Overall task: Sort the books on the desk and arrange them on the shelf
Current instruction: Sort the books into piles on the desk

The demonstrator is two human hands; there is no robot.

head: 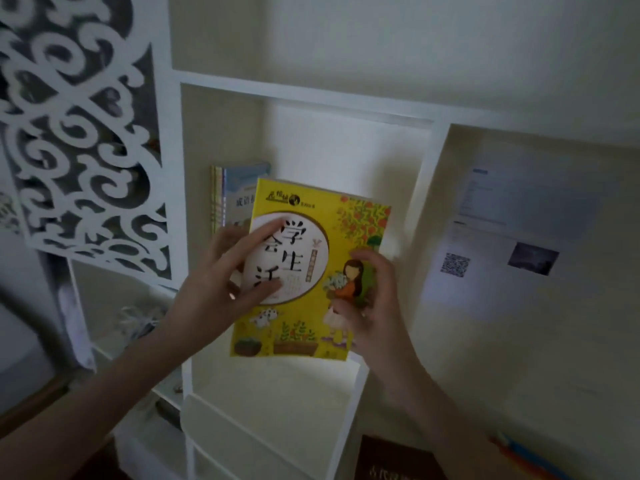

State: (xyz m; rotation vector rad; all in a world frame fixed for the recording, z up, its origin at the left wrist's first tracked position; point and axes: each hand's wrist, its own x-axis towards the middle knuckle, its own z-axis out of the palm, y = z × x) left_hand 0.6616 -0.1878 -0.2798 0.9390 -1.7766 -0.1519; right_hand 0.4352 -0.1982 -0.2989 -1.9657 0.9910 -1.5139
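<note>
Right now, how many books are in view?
3: a yellow book held before the shelf, a blue book standing behind it, a brown book bottom right. More may be hidden.

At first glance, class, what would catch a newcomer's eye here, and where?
The bright yellow book, held at centre before the middle compartment of the white shelf, left hand at its left edge, right hand at its right. A white scrollwork panel fills the upper left.
</note>
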